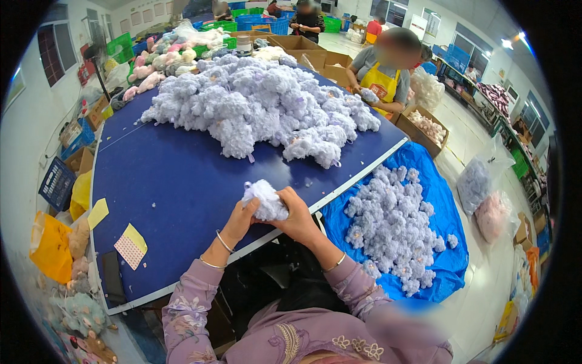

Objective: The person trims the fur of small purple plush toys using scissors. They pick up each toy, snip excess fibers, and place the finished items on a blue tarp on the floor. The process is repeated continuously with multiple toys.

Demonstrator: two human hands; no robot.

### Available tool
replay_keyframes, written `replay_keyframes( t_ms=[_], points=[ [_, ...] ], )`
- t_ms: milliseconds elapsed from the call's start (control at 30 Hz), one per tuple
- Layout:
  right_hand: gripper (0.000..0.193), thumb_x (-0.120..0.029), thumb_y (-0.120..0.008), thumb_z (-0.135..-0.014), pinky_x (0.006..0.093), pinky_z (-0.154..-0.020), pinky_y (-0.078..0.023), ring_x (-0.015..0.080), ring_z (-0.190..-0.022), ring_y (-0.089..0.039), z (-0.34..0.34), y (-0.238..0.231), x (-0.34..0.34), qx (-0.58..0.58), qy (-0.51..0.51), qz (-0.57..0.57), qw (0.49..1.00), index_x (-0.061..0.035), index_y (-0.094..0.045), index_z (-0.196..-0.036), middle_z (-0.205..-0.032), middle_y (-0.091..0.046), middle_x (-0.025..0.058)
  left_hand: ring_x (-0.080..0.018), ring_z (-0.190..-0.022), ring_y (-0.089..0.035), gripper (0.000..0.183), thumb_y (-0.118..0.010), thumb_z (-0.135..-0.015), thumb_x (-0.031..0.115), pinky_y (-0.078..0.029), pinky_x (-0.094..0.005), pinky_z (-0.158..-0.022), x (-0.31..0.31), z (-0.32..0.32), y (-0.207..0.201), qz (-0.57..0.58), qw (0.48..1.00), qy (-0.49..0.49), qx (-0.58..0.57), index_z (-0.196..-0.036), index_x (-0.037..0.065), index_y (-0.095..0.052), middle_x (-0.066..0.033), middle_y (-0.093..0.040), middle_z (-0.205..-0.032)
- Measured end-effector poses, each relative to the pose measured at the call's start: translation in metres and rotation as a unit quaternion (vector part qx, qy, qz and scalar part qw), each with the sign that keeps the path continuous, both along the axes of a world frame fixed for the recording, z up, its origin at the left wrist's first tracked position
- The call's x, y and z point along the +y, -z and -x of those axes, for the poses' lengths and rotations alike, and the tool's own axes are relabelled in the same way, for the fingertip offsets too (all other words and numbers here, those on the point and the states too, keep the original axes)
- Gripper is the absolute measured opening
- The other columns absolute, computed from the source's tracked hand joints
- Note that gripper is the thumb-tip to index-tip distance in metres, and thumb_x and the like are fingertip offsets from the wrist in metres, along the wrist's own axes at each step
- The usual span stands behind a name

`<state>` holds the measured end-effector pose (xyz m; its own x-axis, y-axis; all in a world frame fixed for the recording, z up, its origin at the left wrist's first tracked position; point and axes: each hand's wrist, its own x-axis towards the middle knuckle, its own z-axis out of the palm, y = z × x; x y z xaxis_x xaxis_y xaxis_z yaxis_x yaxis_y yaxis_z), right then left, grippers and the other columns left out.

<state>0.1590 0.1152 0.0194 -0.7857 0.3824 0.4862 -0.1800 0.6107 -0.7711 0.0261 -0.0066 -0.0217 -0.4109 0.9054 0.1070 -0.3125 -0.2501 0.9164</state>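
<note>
Between both hands, just above the near edge of the blue table [182, 176], I hold a fluffy pale lavender plush piece [265, 201] with a small loop at its top. My left hand [241, 219] grips it from the left, fingers closed round it. From the right, my right hand [296, 215] presses on it, its fingertips partly hidden by the fluff. A large heap of similar plush pieces [242, 100] covers the table beyond my hands; a few show small purple loops.
Right of the table, a blue tarp [451, 267] bears many more plush pieces. A sticker sheet [130, 246] and a dark phone-like slab [113, 278] lie at the table's left. Across the table stands a co-worker in a yellow apron [379, 82], by a cardboard box [427, 142].
</note>
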Motion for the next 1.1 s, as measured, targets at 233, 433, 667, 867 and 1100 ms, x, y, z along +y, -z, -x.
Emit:
replay_keyframes(
  t_ms=[233,433,667,867,1100],
  points=[
    [0.055,-0.002,-0.077,-0.067,0.0318,-0.071,-0.045,0.0256,-0.079,-0.055,-0.002,0.006,-0.002,-0.006,-0.001,0.015,1.0,-0.0009,-0.059,-0.119,-0.089,-0.051,0.0114,-0.0178,-0.099,-0.063,0.051,-0.051,-0.094,0.04,-0.057,-0.034,-0.077,0.003,-0.002,-0.011,0.025,0.998,-0.008,-0.062,-0.128,0.003,-0.049,-0.0082,-0.06,-0.115],
    [0.055,-0.001,-0.075,-0.069,0.033,-0.07,-0.045,0.0263,-0.079,-0.054,-0.002,0.003,-0.009,-0.028,0.014,0.011,0.999,-0.0022,-0.059,-0.121,-0.087,-0.051,0.012,-0.0172,-0.1,-0.062,0.047,-0.051,-0.093,0.036,-0.055,-0.0321,-0.079,0.002,-0.001,-0.003,0.01,0.997,-0.016,-0.081,-0.127,0.003,-0.049,-0.0078,-0.059,-0.116],
    [0.056,-0.006,-0.076,-0.068,0.0342,-0.071,-0.045,0.0272,-0.081,-0.056,-0.006,0.005,-0.004,-0.048,0.038,-0.002,0.998,-0.0035,-0.059,-0.121,-0.087,-0.051,0.012,-0.0151,-0.099,-0.06,0.043,-0.051,-0.093,0.031,-0.051,-0.0302,-0.082,0.006,-0.005,-0.003,0.014,0.999,-0.019,-0.034,-0.125,0.003,-0.051,-0.0055,-0.06,-0.113],
    [0.047,-0.011,-0.073,-0.069,0.0394,-0.079,-0.046,0.0342,-0.091,-0.056,0.001,0.008,-0.001,-0.04,0.004,0.0,0.999,-0.0041,-0.06,-0.114,-0.094,-0.054,0.0151,-0.0178,-0.111,-0.056,0.048,-0.049,-0.091,0.032,-0.046,-0.0324,-0.093,0.0,0.004,0.005,0.032,0.999,-0.023,-0.013,-0.13,0.003,-0.048,-0.0064,-0.057,-0.121],
    [0.04,-0.014,-0.074,-0.072,0.0383,-0.081,-0.046,0.0334,-0.092,-0.057,-0.002,0.004,0.002,-0.065,0.003,0.023,0.998,-0.0039,-0.059,-0.107,-0.097,-0.055,0.0143,-0.0215,-0.116,-0.054,0.052,-0.05,-0.09,0.031,-0.043,-0.0352,-0.099,0.005,0.002,0.005,0.014,0.999,-0.033,-0.004,-0.132,0.001,-0.044,-0.0088,-0.055,-0.125]
  ],
)
